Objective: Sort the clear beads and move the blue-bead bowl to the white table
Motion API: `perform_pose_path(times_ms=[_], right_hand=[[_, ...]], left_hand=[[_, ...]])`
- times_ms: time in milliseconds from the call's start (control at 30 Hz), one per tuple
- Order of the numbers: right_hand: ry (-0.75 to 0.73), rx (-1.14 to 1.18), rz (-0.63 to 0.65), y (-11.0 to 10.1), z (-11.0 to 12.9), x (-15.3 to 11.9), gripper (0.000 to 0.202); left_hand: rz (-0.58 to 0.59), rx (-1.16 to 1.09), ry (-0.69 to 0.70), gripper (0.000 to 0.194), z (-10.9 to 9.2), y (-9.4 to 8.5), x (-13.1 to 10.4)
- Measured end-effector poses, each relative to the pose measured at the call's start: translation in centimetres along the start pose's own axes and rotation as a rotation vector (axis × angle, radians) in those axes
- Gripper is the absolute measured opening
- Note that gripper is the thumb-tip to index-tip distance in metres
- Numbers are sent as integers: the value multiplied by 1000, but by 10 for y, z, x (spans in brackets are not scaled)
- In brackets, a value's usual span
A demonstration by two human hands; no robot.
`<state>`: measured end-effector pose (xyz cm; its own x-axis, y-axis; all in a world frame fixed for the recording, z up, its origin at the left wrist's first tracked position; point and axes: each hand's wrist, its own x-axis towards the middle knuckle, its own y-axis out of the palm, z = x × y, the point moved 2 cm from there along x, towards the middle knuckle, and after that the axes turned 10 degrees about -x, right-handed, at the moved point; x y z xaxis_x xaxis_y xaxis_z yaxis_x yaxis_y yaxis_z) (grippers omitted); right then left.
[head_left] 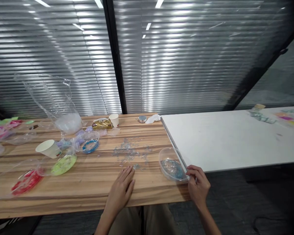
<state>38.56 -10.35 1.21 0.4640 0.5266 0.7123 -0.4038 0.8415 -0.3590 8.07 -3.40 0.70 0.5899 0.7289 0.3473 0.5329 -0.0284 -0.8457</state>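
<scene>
Hands at the near edge of a wooden table, as I view them through the head camera. My left hand lies flat, palm down, fingers extended and together, holding nothing; its fingertips reach the near fringe of a scatter of small clear pieces spread over the wood. My right hand sits at the table's right corner, fingers curled against the rim of a clear plastic bowl with bluish contents; I cannot tell whether it grips the rim or merely touches it. The bowl stands just beside the seam where a white table adjoins.

Further left stand a clear dish with blue material, another with green, another with red, and an overturned paper cup. A clear plastic bag stands at the back.
</scene>
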Motion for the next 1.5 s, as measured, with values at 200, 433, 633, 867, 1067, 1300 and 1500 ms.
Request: perform_pose_path(times_ms=[200,433,633,867,1067,1300,1500], right_hand=[[80,29,-116,-2,1,3,21],[134,43,-123,-2,3,4,20],[139,25,-132,-2,1,2,21],[44,-13,-56,0,2,3,23],[-104,-34,108,6,7,3,25],[-260,-46,240,12,8,1,35],[-323,-82,219,13,12,2,31]], left_hand=[[6,23,2,39,-2,1,-1],[2,17,-13,40,-5,0,0],[48,-8,-11,43,-6,-1,-2],[-19,-128,-79,41,4,1,13],[-114,-232,-186,35,12,8,43],[-97,-288,-154,13,1,12,60],[-136,-301,-149,18,0,15,58]])
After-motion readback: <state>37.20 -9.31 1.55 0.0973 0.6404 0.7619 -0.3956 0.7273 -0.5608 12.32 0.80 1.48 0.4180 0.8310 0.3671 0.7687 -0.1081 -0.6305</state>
